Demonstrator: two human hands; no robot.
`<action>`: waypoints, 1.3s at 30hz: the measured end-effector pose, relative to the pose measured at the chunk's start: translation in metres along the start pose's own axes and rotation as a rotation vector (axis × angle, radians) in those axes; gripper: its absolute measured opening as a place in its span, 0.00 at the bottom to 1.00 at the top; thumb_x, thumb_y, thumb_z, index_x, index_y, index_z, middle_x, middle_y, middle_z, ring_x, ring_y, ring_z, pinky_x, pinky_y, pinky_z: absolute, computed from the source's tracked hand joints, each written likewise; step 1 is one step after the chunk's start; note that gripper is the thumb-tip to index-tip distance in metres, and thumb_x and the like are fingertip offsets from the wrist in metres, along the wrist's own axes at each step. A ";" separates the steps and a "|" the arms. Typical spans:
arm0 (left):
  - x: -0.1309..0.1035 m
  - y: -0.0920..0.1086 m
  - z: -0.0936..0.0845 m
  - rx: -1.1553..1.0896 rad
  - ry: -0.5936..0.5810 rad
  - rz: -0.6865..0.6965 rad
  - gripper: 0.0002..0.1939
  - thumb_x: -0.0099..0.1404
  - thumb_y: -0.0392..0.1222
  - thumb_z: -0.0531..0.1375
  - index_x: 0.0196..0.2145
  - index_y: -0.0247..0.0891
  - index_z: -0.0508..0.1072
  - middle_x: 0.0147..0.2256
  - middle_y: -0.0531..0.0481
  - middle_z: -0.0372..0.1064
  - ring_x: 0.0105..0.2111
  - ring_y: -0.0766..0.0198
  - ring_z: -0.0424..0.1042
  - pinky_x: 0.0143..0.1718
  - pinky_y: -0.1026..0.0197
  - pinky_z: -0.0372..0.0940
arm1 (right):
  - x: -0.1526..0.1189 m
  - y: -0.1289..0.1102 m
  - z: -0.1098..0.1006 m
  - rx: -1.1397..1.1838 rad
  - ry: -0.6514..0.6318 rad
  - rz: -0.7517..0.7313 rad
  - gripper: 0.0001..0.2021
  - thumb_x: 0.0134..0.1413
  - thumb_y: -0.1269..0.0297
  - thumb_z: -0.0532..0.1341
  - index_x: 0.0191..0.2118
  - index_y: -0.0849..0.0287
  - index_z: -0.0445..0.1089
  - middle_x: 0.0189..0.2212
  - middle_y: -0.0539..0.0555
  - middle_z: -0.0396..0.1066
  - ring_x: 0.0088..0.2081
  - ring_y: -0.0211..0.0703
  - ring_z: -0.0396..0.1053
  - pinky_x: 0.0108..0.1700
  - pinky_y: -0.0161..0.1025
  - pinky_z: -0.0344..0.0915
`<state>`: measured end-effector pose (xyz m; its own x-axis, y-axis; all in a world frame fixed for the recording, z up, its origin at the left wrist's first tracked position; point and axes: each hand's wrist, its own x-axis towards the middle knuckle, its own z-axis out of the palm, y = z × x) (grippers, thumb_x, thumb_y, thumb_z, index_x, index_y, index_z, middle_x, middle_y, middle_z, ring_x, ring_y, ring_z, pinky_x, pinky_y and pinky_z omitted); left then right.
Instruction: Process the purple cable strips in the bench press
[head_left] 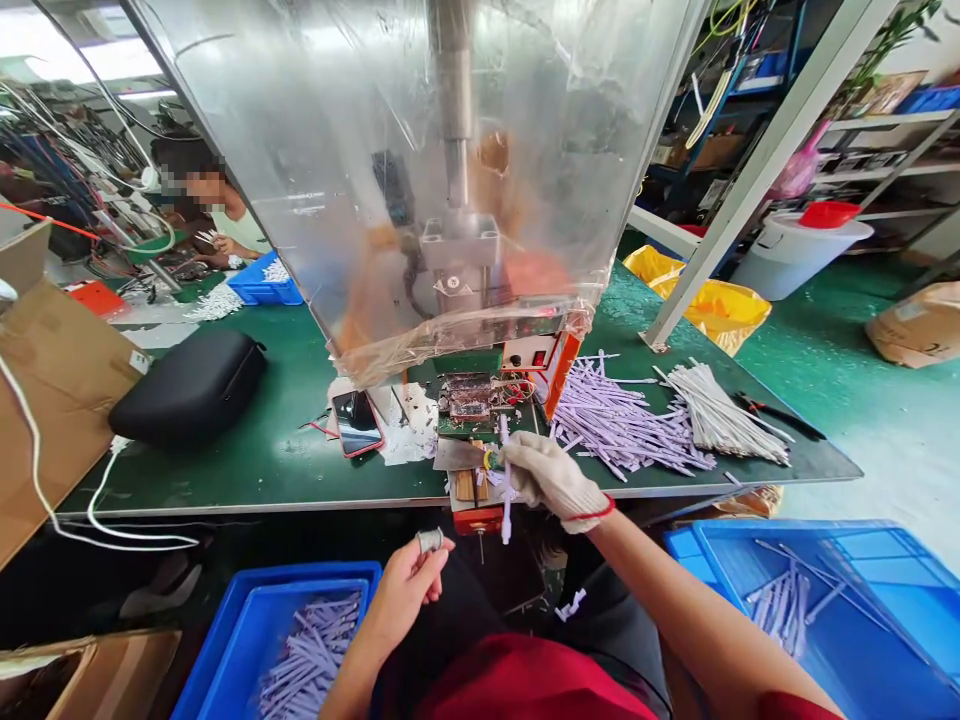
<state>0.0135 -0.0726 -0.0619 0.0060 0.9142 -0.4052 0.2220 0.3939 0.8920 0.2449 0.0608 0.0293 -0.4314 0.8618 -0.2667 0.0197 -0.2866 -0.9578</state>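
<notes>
A carton (75,380) stands at the left end of the green surface (296,400), and a black case (191,385) lies just beside it. Beyond the back edge, a co-worker's hand (223,244) holds some white pieces, near a blue box (266,290). Below the front edge, toward the left, a bin (236,650) holds purple sticks (311,645). A phone (356,420) lies near the middle of that edge.

Just off the edge I see the bare left hand (409,580), its fingers curled and thumb close to a grey piece (430,541) at the index finger; I cannot tell whether they pinch it or wear it. Behind a clear shield (300,190), a press (461,245) rises mid-surface, a metal block (469,395) before it. At the front edge, the gloved right hand (555,475) pinches one purple stick (506,500), nearly upright, its lower end past the edge, beside a scraper (457,455).

Toward the right corner lie a purple heap (630,420), white sticks (724,412) and pliers (784,415); below, a tray (862,560) holds more sticks (784,605).
</notes>
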 end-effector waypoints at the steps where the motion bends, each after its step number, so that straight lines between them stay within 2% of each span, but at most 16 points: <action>1: 0.001 0.008 -0.004 -0.015 0.025 0.019 0.30 0.63 0.62 0.57 0.47 0.32 0.74 0.20 0.56 0.65 0.22 0.64 0.66 0.25 0.64 0.60 | 0.010 0.005 0.008 0.036 -0.004 0.013 0.17 0.52 0.48 0.61 0.28 0.57 0.63 0.16 0.44 0.62 0.13 0.30 0.54 0.14 0.28 0.50; 4: 0.005 0.024 -0.008 -0.050 0.102 0.062 0.28 0.63 0.61 0.58 0.47 0.32 0.75 0.21 0.55 0.66 0.23 0.64 0.66 0.26 0.64 0.60 | 0.035 0.017 0.020 0.102 0.033 0.039 0.17 0.51 0.49 0.62 0.26 0.57 0.61 0.15 0.43 0.62 0.12 0.29 0.54 0.14 0.27 0.50; 8: 0.010 0.025 -0.006 -0.091 0.145 0.064 0.29 0.62 0.62 0.59 0.45 0.31 0.76 0.20 0.54 0.65 0.22 0.64 0.65 0.25 0.63 0.60 | 0.053 0.025 0.024 0.104 0.111 0.073 0.17 0.51 0.51 0.63 0.26 0.56 0.60 0.14 0.43 0.62 0.11 0.31 0.55 0.11 0.29 0.51; 15: 0.015 0.013 -0.012 -0.078 0.164 0.060 0.29 0.62 0.62 0.59 0.46 0.32 0.76 0.22 0.53 0.65 0.24 0.64 0.65 0.26 0.63 0.61 | 0.060 0.021 0.028 0.123 0.153 0.090 0.16 0.50 0.52 0.64 0.25 0.56 0.59 0.13 0.46 0.65 0.10 0.32 0.57 0.11 0.30 0.54; 25: 0.012 0.014 -0.011 -0.057 0.200 0.074 0.26 0.63 0.61 0.59 0.43 0.34 0.77 0.22 0.53 0.65 0.24 0.63 0.66 0.26 0.63 0.61 | 0.066 0.011 0.025 0.065 0.124 0.109 0.14 0.52 0.55 0.63 0.25 0.57 0.62 0.13 0.48 0.66 0.10 0.35 0.60 0.10 0.30 0.54; 31: 0.015 0.013 -0.016 -0.076 0.177 0.051 0.25 0.64 0.59 0.59 0.46 0.33 0.76 0.22 0.53 0.66 0.23 0.64 0.66 0.25 0.64 0.62 | 0.067 0.012 0.024 0.072 0.117 0.109 0.14 0.52 0.55 0.63 0.25 0.58 0.62 0.13 0.47 0.66 0.10 0.34 0.59 0.10 0.30 0.53; 35: 0.021 0.027 -0.016 -0.127 0.140 0.090 0.24 0.64 0.57 0.60 0.45 0.33 0.76 0.22 0.52 0.68 0.22 0.65 0.68 0.23 0.65 0.64 | 0.068 0.014 0.023 0.073 0.117 0.117 0.13 0.54 0.56 0.62 0.25 0.58 0.62 0.13 0.47 0.66 0.10 0.34 0.59 0.10 0.30 0.54; 39: 0.035 0.058 -0.011 -0.217 0.111 0.147 0.22 0.64 0.55 0.61 0.44 0.32 0.76 0.28 0.46 0.75 0.27 0.61 0.74 0.28 0.62 0.70 | 0.070 0.013 0.024 0.049 0.119 0.112 0.13 0.55 0.57 0.61 0.25 0.57 0.62 0.13 0.46 0.65 0.10 0.33 0.59 0.11 0.29 0.55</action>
<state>0.0159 -0.0167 -0.0228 -0.0869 0.9631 -0.2549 0.0125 0.2569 0.9664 0.1938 0.1072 0.0010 -0.3187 0.8661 -0.3850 0.0160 -0.4012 -0.9159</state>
